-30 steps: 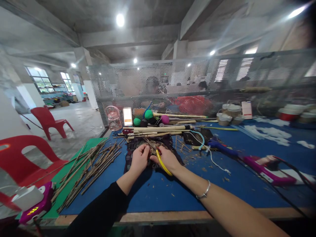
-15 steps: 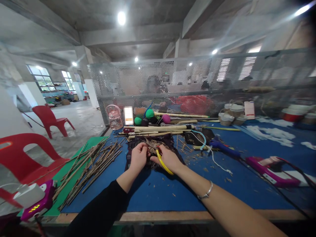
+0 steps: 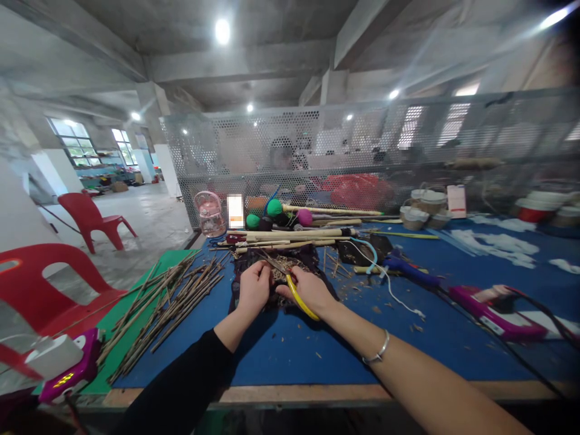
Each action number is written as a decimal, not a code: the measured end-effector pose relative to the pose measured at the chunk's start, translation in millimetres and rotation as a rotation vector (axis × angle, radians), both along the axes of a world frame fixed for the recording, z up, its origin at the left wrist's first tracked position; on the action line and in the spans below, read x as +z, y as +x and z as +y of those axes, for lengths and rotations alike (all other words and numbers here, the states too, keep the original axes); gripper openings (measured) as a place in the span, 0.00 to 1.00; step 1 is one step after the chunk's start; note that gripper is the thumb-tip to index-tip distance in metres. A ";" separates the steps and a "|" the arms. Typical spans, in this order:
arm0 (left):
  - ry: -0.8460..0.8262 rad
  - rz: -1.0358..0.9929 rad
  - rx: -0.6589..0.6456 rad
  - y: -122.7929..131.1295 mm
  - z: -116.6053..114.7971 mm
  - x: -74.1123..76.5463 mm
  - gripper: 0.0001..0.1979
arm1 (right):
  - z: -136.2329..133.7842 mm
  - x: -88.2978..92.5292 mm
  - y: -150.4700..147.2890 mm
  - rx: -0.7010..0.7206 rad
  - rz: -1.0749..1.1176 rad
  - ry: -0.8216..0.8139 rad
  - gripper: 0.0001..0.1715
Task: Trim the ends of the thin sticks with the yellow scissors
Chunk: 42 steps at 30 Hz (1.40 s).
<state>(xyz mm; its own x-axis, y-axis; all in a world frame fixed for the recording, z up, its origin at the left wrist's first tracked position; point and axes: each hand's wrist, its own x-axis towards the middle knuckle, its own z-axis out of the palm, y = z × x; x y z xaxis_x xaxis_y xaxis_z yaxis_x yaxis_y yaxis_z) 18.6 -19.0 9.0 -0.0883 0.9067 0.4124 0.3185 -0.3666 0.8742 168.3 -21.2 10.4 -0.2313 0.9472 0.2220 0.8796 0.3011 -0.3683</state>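
Note:
My right hand is closed around yellow-handled scissors, whose dark blades point up and left toward my other hand. My left hand is closed in a pinch close to the blades; whatever lies between its fingers is too small to make out. Both hands are over a dark cloth or bag lying on the blue table cover. Short cut bits of twig are heaped on that cloth. To the left lies a loose bundle of thin brown twigs.
Pale sticks lie across the table behind my hands, with green and magenta balls beyond. A blue-handled tool and a magenta device are on the right. A perforated metal screen stands behind; red chairs are at left.
Both hands stay in nearly the same place over the cloth. The scissor blades look slightly closer together now.

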 end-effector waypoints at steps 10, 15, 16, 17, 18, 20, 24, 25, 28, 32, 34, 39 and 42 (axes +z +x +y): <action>-0.005 0.090 0.011 -2.2 3.1 -1.8 0.11 | 0.9 -0.6 -0.7 -0.027 -0.020 0.002 0.31; 0.013 0.092 -0.028 -0.5 1.0 -1.0 0.12 | 1.7 -1.4 0.2 -0.006 -0.007 -0.004 0.33; 0.010 0.103 -0.023 -0.6 0.9 -0.9 0.12 | 2.2 -1.5 0.7 -0.013 -0.018 -0.009 0.33; 0.005 0.118 -0.015 -0.9 1.0 -0.9 0.12 | 2.8 -1.6 1.3 -0.019 -0.029 -0.016 0.33; 0.000 0.134 -0.006 -1.4 1.4 -1.0 0.12 | 3.4 -1.8 1.7 -0.025 -0.039 -0.023 0.32; -0.008 0.159 0.010 -2.7 2.7 -1.9 0.14 | 4.6 -2.3 2.4 -0.037 -0.051 -0.037 0.32; -0.017 0.182 0.007 -5.0 6.8 -5.4 0.15 | 6.9 -2.8 4.0 -0.050 -0.055 -0.043 0.31; -0.024 0.186 0.007 -5.5 8.1 -6.3 0.16 | 7.5 -2.6 4.8 -0.055 -0.060 -0.042 0.31; -0.063 0.233 0.039 -9.0 13.2 -7.8 0.16 | 10.0 -1.5 8.2 -0.083 -0.082 -0.009 0.31; -0.127 0.441 0.136 -23.4 23.5 -5.5 0.17 | 15.6 -1.9 13.9 -0.155 -0.068 0.065 0.30; -0.148 0.533 0.208 -37.9 30.2 -2.3 0.17 | 18.8 -3.4 16.7 -0.171 -0.047 0.073 0.29; -0.245 0.718 0.530 -95.7 46.5 6.3 0.14 | 24.5 -8.2 22.1 -0.153 0.017 0.047 0.26; -0.422 0.769 0.616 -129.2 52.9 6.7 0.14 | 26.2 -10.4 23.5 -0.151 0.046 0.047 0.25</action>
